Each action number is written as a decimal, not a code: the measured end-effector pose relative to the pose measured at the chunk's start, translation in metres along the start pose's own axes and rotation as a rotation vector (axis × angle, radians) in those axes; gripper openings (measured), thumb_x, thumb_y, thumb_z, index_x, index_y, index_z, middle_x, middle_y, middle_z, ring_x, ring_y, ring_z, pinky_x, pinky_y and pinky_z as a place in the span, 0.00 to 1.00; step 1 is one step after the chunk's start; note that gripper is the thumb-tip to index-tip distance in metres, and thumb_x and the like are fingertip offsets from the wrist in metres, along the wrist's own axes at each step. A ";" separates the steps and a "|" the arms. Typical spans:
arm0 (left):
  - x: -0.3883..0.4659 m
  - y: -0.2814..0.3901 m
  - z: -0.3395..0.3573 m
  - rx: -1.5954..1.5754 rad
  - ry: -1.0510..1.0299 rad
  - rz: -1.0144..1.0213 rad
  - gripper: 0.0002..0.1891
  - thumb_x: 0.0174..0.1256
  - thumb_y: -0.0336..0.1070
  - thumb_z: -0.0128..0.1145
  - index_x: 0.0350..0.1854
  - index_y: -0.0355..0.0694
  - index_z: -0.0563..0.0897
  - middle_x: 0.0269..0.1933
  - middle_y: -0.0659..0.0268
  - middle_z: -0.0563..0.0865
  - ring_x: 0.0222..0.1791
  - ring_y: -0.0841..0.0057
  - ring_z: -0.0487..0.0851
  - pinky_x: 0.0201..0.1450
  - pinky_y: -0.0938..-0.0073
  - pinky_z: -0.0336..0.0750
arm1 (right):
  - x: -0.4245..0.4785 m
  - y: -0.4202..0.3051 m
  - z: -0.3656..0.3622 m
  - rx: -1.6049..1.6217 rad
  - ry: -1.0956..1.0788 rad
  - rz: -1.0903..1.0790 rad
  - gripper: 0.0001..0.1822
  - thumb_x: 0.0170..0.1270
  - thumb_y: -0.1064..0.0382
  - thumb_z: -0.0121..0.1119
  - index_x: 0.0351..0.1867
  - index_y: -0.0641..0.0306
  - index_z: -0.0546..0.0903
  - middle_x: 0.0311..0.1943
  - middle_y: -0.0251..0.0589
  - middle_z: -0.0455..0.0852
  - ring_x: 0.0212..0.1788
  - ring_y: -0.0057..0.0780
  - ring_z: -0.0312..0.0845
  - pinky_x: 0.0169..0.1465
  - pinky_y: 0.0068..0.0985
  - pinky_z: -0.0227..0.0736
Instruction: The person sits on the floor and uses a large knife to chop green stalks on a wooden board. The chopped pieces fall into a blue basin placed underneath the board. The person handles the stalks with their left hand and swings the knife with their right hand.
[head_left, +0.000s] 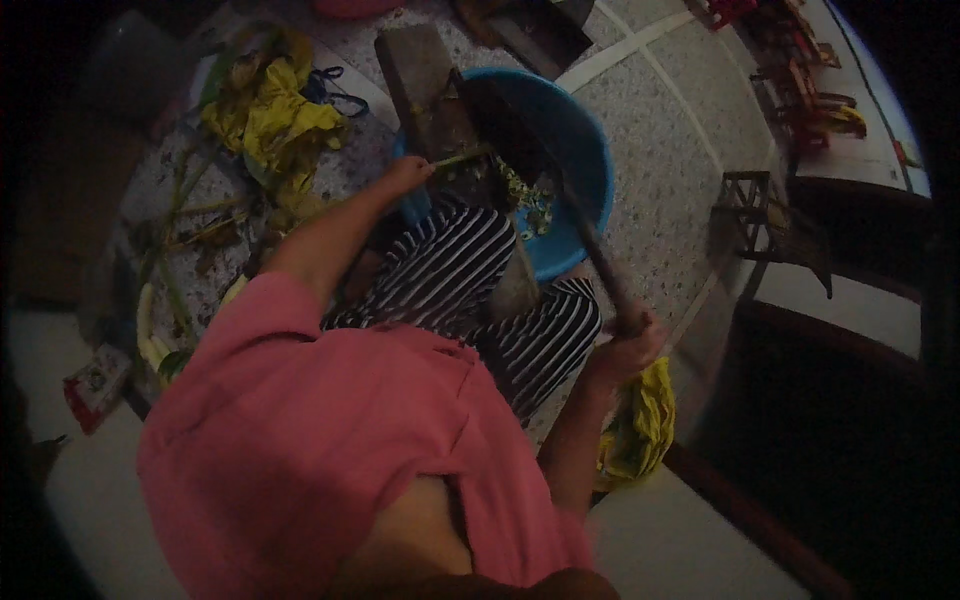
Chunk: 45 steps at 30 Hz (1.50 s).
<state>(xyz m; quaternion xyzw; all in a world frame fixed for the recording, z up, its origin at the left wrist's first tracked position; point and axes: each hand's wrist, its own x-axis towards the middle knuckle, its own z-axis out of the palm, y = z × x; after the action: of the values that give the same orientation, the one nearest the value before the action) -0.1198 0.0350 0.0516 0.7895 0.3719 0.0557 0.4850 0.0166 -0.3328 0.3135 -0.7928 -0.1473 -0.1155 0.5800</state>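
My left hand (411, 171) grips a thin green plant stalk (459, 158), whose tip reaches to the edge of a large dark blade (504, 112). Around the long handle (600, 262) of that blade, my right hand (634, 343) is closed at its lower end. A wooden plank (414, 64) runs beneath the blade, between my knees. Beside and partly under it stands a blue plastic basin (600, 142). Chopped green and pale plant pieces (534, 208) lie in the basin near the blade. The basin's left part is hidden by the plank and blade.
Yellow wilted leaves (281, 120) and loose stalks (180, 217) lie on the speckled floor at left. More yellow leaves (646, 427) are below my right hand. A small wooden stool (780, 232) stands at right, and a red-and-white packet (94, 386) lies at lower left.
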 end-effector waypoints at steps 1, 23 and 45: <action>-0.002 0.011 -0.003 0.004 -0.035 0.005 0.18 0.61 0.48 0.51 0.38 0.36 0.81 0.31 0.56 0.83 0.33 0.64 0.81 0.37 0.63 0.73 | -0.016 0.034 -0.014 -0.115 -0.057 0.081 0.19 0.67 0.53 0.36 0.37 0.68 0.73 0.30 0.43 0.79 0.19 0.25 0.68 0.22 0.20 0.64; 0.010 0.002 0.014 -0.036 -0.094 -0.018 0.19 0.61 0.51 0.53 0.37 0.36 0.82 0.33 0.56 0.84 0.33 0.65 0.81 0.38 0.64 0.74 | -0.026 0.050 -0.021 -0.266 -0.098 0.053 0.16 0.64 0.55 0.41 0.37 0.67 0.74 0.29 0.42 0.77 0.21 0.28 0.70 0.24 0.23 0.65; 0.011 0.043 0.011 0.104 -0.356 -0.086 0.15 0.64 0.45 0.45 0.40 0.42 0.80 0.38 0.55 0.83 0.41 0.59 0.81 0.44 0.62 0.74 | 0.025 -0.033 0.005 0.186 -0.055 0.312 0.16 0.65 0.57 0.40 0.37 0.68 0.74 0.29 0.42 0.77 0.21 0.25 0.69 0.23 0.21 0.64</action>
<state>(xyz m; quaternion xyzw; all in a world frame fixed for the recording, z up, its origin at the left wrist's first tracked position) -0.0841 0.0232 0.0773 0.7942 0.3160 -0.1251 0.5038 0.0281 -0.3162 0.3501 -0.7520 -0.0482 0.0120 0.6573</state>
